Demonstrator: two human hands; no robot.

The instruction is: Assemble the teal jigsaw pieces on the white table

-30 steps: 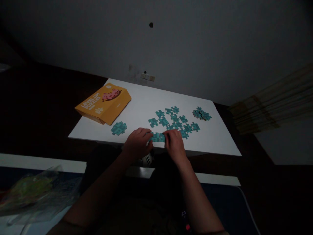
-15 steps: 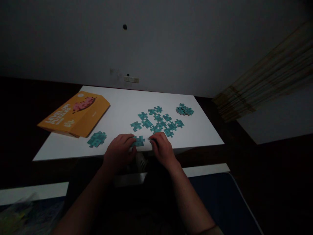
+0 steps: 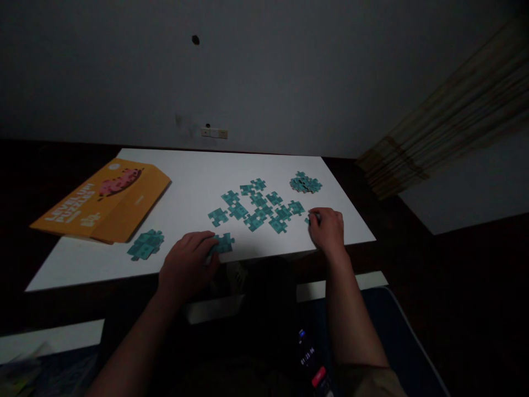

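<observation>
White tbl point(image 3: 190, 171), dim grey wall point(image 3: 289, 71), L hand point(image 3: 187, 266) gripping puzzle pcs point(image 3: 225, 243), R hand point(image 3: 328, 230) pinching teal pc point(image 3: 307, 220)

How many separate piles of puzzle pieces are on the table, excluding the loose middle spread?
2. The left pile sits between the orange box and the left hand; the right pile is toward the table's far right corner. Anything beneath that or the right hand is hidden.

This looks like a dim room in a home: a pale wall point(image 3: 289, 82) fills the top, with a socket panel point(image 3: 214, 133) left of centre and a striped curtain point(image 3: 405, 151) at upper right. A white table point(image 3: 192, 184) across the middle bears an orange puzzle box point(image 3: 109, 201) and teal jigsaw pieces point(image 3: 263, 213); a dark blue pad point(image 3: 399, 331) lies lower right.
</observation>
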